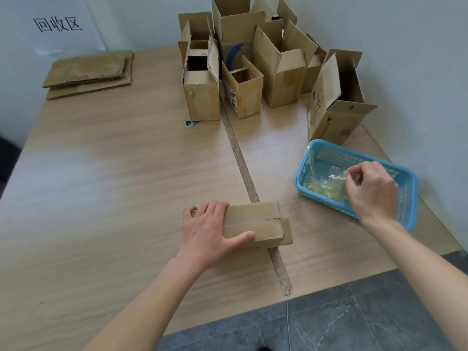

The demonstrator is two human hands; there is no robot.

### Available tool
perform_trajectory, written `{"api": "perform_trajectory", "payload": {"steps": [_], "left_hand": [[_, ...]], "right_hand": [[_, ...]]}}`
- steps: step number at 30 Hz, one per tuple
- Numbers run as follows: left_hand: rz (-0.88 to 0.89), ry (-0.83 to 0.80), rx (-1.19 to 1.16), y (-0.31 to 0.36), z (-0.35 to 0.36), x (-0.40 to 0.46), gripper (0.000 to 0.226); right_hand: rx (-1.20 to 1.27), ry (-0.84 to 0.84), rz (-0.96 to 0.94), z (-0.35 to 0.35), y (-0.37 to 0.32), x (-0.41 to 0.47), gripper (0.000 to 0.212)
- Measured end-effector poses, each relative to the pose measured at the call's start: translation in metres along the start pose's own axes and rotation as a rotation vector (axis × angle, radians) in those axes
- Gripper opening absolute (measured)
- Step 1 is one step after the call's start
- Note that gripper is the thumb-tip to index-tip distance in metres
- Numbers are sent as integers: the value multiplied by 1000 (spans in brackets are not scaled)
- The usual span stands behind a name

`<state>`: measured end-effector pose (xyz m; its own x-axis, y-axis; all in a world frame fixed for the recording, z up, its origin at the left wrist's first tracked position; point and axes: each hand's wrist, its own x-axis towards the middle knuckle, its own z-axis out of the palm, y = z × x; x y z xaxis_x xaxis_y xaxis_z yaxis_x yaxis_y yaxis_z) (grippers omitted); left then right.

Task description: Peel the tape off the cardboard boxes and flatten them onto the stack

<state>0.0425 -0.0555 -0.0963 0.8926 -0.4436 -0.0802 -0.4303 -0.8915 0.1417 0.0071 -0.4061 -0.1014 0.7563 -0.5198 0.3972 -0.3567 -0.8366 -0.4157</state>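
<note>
Left hand (210,230): lower centre, fingers spread flat, pressing small cardboard box (255,225) onto table (114,173). Right hand (371,192): right, fingertips pinching tape scraps (326,184) over blue basket (311,154). Open boxes (253,69): top centre. Flattened stack (88,72): upper left.

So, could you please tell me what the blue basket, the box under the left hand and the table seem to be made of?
Blue basket: apparently moulded plastic, with evenly perforated lattice walls and a slight sheen.
Box: plain brown cardboard, matte, with folded flaps and creased edges.
Table: looks like pale wood-grain laminate, smooth with a soft glare; real veneer cannot be excluded.
</note>
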Motion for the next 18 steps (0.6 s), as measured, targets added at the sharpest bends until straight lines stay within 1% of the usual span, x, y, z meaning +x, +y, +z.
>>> {"api": "perform_trajectory", "payload": {"steps": [2, 4, 6, 11, 13, 15, 16, 18], "left_hand": [[3, 1, 2, -1, 0, 1, 87], [1, 7, -10, 0, 0, 1, 87], [1, 13, -17, -1, 1, 2, 87], [-5, 22, -37, 0, 1, 3, 88], [-6, 22, -44, 0, 0, 3, 87], [-7, 23, -45, -1, 0, 4, 86], [-8, 23, -46, 0, 0, 3, 86], [-9, 18, -47, 0, 0, 3, 86]], "right_hand": [[-44, -126, -62, 15, 1, -9, 6], [-67, -230, -73, 22, 5, -14, 4], [-76, -277, -80, 22, 9, -12, 2], [-84, -416, -164, 16, 18, -4, 6], [-86, -488, -179, 17, 23, -3, 17], [-98, -586, -145, 19, 25, -5, 31], [-95, -599, -136, 20, 25, -6, 33], [-52, -518, -137, 20, 23, -7, 23]]}}
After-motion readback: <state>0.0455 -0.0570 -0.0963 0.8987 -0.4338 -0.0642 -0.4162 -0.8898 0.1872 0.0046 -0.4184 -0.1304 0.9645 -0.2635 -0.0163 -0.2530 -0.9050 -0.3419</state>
